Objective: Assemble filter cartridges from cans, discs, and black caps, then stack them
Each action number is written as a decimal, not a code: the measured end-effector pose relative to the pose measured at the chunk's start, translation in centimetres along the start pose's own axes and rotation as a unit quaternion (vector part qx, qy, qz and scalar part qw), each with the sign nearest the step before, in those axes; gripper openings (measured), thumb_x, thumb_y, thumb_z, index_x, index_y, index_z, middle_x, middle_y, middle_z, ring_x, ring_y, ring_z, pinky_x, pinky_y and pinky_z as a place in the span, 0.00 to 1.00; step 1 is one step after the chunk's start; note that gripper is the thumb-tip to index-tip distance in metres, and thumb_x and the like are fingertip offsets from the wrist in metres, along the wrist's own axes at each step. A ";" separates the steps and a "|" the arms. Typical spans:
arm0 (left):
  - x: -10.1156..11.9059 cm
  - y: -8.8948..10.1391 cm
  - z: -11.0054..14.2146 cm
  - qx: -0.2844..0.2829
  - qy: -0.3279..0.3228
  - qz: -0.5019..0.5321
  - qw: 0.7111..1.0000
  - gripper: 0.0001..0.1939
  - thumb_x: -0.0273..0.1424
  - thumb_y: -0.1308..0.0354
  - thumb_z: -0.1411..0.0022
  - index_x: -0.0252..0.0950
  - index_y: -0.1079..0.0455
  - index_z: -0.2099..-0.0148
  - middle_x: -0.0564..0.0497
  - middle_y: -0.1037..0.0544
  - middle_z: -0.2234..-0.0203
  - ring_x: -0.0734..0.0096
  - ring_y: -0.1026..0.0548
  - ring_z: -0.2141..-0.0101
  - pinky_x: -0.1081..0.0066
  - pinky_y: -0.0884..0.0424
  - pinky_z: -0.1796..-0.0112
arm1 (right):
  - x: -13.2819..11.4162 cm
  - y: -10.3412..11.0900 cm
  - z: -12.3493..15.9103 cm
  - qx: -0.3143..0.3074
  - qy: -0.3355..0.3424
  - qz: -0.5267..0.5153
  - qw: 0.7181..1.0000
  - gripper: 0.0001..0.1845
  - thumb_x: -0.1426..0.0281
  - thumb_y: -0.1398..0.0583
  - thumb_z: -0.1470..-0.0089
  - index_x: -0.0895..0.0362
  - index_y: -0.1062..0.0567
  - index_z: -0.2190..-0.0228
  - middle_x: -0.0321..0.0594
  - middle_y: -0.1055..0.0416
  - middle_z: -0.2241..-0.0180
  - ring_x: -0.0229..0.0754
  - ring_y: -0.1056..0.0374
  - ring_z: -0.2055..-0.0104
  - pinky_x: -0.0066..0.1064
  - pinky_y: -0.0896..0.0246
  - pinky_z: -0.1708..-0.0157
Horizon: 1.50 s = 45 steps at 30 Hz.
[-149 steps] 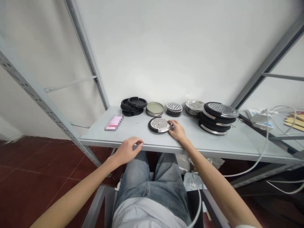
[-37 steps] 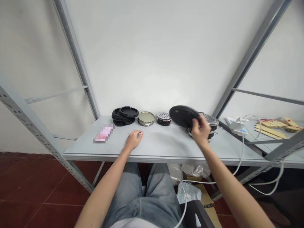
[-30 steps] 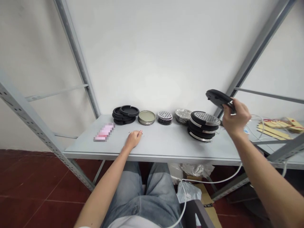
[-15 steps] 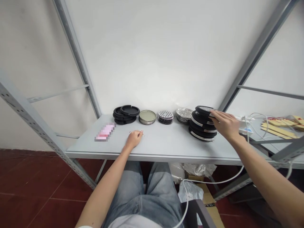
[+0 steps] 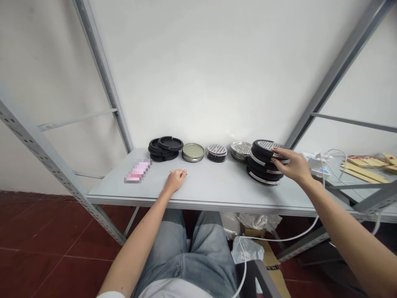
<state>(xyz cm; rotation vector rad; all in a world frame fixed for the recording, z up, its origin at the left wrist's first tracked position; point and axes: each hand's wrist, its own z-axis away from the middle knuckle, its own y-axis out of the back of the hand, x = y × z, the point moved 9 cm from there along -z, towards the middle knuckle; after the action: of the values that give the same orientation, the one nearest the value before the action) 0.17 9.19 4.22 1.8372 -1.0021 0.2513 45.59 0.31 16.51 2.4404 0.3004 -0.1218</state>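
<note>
Holding the top perforated disc (image 5: pixel 266 144) by its rim — that's the right hand (image 5: pixel 293 164), thumb at the front edge, fingers bent over the upper side, parted only by the disc's thickness. It sits on the dark stack (image 5: pixel 263 170), near three o'clock from the left hand (image 5: pixel 175 181), which rests on the table (image 5: pixel 214 188), fingers curled closed — can't tell if around anything. From there, black rings (image 5: pixel 170 143) at eleven o'clock, green-topped discs (image 5: pixel 192 150) at one.
</note>
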 end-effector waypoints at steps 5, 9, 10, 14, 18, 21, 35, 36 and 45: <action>-0.1 0.1 0.0 0.004 0.009 0.011 1.000 0.23 0.40 0.55 0.31 0.36 0.22 0.67 0.46 0.19 0.68 0.65 0.22 0.65 0.69 0.32 0.61 | -0.2 -0.1 -0.2 -0.009 0.015 -0.017 1.000 0.19 0.64 0.41 0.50 0.56 0.24 0.56 0.47 0.24 0.55 0.48 0.30 0.49 0.38 0.37 0.47; -0.1 0.1 0.0 0.004 0.008 0.007 1.000 0.23 0.40 0.55 0.31 0.35 0.22 0.67 0.46 0.19 0.69 0.64 0.22 0.66 0.69 0.32 0.62 | -0.2 -0.3 -0.3 -0.014 0.008 -0.002 1.000 0.19 0.63 0.40 0.49 0.58 0.25 0.56 0.50 0.25 0.53 0.48 0.33 0.46 0.37 0.42 0.44; -0.1 0.1 0.0 0.004 0.010 0.007 1.000 0.23 0.40 0.55 0.31 0.35 0.22 0.67 0.46 0.19 0.68 0.64 0.22 0.66 0.69 0.32 0.62 | 0.0 -0.4 -0.3 -0.021 -0.004 0.002 1.000 0.19 0.63 0.39 0.49 0.58 0.25 0.55 0.50 0.25 0.53 0.48 0.33 0.46 0.37 0.42 0.44; -0.3 0.1 0.0 0.001 0.015 0.008 1.000 0.23 0.40 0.55 0.31 0.35 0.22 0.67 0.46 0.19 0.68 0.65 0.22 0.66 0.69 0.32 0.61 | -0.2 -0.6 -0.2 -0.039 -0.030 0.012 0.999 0.16 0.64 0.40 0.46 0.57 0.25 0.56 0.50 0.25 0.53 0.48 0.32 0.47 0.37 0.41 0.46; -0.2 0.2 0.0 0.006 0.012 0.018 1.000 0.24 0.40 0.55 0.31 0.35 0.22 0.67 0.46 0.19 0.68 0.64 0.22 0.65 0.69 0.32 0.61 | -0.7 -0.8 -0.2 -0.054 -0.010 0.012 0.998 0.16 0.63 0.41 0.45 0.56 0.25 0.56 0.48 0.25 0.53 0.47 0.33 0.47 0.36 0.43 0.46; -0.3 0.3 0.0 0.008 0.015 0.021 1.000 0.23 0.40 0.55 0.31 0.35 0.22 0.67 0.46 0.19 0.68 0.64 0.22 0.65 0.68 0.32 0.61 | -0.6 -1.0 -0.2 -0.050 -0.001 0.012 0.999 0.17 0.62 0.42 0.45 0.57 0.25 0.56 0.48 0.25 0.53 0.46 0.33 0.48 0.35 0.44 0.46; -0.5 0.2 -0.1 0.008 0.022 0.019 1.000 0.22 0.39 0.54 0.32 0.35 0.23 0.67 0.46 0.19 0.69 0.64 0.22 0.66 0.68 0.31 0.61 | -4.9 1.8 2.3 0.132 0.018 0.078 0.988 0.22 0.64 0.45 0.45 0.60 0.30 0.51 0.57 0.36 0.44 0.54 0.39 0.42 0.47 0.43 0.44; -0.4 0.1 -0.1 0.006 0.021 0.014 1.000 0.22 0.39 0.54 0.31 0.35 0.22 0.67 0.46 0.19 0.68 0.64 0.22 0.66 0.68 0.31 0.61 | -6.6 1.2 2.7 0.123 0.052 0.054 0.990 0.20 0.65 0.45 0.46 0.58 0.28 0.53 0.55 0.33 0.46 0.54 0.37 0.44 0.47 0.41 0.45; 1.7 -0.3 0.2 -0.014 -0.044 -0.059 0.997 0.17 0.35 0.45 0.37 0.34 0.26 0.50 0.45 0.19 0.64 0.60 0.24 0.58 0.63 0.30 0.53 | -19.1 -13.3 5.1 -0.202 0.131 -0.136 0.961 0.18 0.68 0.49 0.40 0.55 0.26 0.53 0.46 0.28 0.51 0.47 0.32 0.49 0.40 0.38 0.47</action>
<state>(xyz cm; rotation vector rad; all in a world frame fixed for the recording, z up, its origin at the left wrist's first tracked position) 1.42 8.22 4.87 1.8879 -0.9489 0.0846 23.73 3.54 7.55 1.9960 0.7066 0.1358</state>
